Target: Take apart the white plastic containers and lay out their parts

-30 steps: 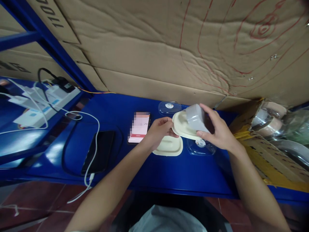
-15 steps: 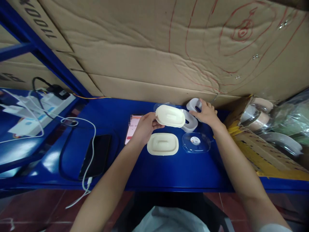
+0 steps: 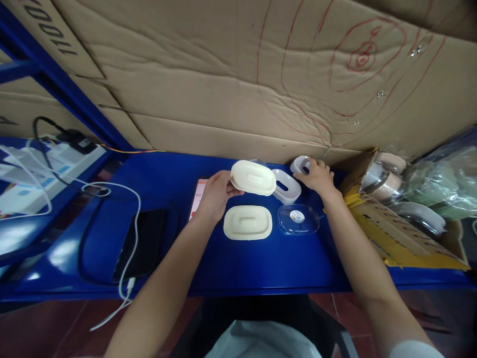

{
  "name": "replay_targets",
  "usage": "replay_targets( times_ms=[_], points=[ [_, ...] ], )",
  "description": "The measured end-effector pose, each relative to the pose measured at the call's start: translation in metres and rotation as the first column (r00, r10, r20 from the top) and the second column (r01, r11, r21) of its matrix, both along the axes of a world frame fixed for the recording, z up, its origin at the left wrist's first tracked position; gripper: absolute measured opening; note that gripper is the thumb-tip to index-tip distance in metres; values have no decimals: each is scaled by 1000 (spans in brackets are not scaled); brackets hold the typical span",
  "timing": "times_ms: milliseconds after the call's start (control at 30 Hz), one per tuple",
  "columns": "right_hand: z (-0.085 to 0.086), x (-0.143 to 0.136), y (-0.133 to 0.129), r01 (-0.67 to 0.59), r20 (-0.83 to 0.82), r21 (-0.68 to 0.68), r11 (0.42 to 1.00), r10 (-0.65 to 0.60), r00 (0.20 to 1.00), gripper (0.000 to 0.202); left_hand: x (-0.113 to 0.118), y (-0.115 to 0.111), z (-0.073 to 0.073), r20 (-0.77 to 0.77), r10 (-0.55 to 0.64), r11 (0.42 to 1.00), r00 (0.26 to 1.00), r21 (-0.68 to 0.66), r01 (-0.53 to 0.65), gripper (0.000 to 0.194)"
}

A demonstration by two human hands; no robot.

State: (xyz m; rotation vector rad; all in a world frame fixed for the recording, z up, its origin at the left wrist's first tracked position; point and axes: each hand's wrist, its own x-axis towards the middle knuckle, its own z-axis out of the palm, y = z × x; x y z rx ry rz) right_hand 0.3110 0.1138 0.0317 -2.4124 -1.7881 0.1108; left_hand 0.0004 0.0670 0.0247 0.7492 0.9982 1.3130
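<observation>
My left hand (image 3: 218,194) is closed on the left end of a cream oval tray (image 3: 254,177) with a raised ridge in its middle, held tilted above the table. A matching cream tray (image 3: 248,223) lies flat just below it. At the back, my right hand (image 3: 316,176) has its fingers around a small white oval base (image 3: 299,165), partly covered by the fingers. Beside that sits another white oval base (image 3: 292,191) with a dark slot-shaped opening. A clear plastic lid (image 3: 298,221) with a round sticker lies in front of it.
On the right, a cardboard box (image 3: 372,233) holds wrapped pieces. To the left lie a black phone (image 3: 141,243), a white cable (image 3: 136,214) and a power strip (image 3: 87,161). A lit phone (image 3: 197,195) is partly behind my left hand. A cardboard wall (image 3: 208,109) stands behind.
The view has turned a little to the right. My right hand and the small white base have shifted slightly right, away from the other base. My left hand still holds its cream tray.
</observation>
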Motion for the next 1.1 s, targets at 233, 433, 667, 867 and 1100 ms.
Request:
replay_targets(
  times_ms=[233,433,667,867,1100],
  points=[
    [-11,9,-4,-43,-4,-64,997,43,999,82,-5,3,3,36,49,999,998,-2,-49,9],
    [8,-7,-14,-296,-65,42,954,298,952,62,-4,1,7,78,40,999,996,-2,-40,7],
    [12,-46,-51,-644,-14,-70,762,644,765,65,-4,-2,10,113,22,1000,993,-9,-21,5],
    [8,-45,-47,-823,-197,-42,567,802,563,52,0,-4,9,134,4,1000,991,-12,-3,3],
    [8,-58,-42,-853,-409,192,484,830,379,39,1,-3,9,149,22,1000,989,-9,-21,5]
  ],
)
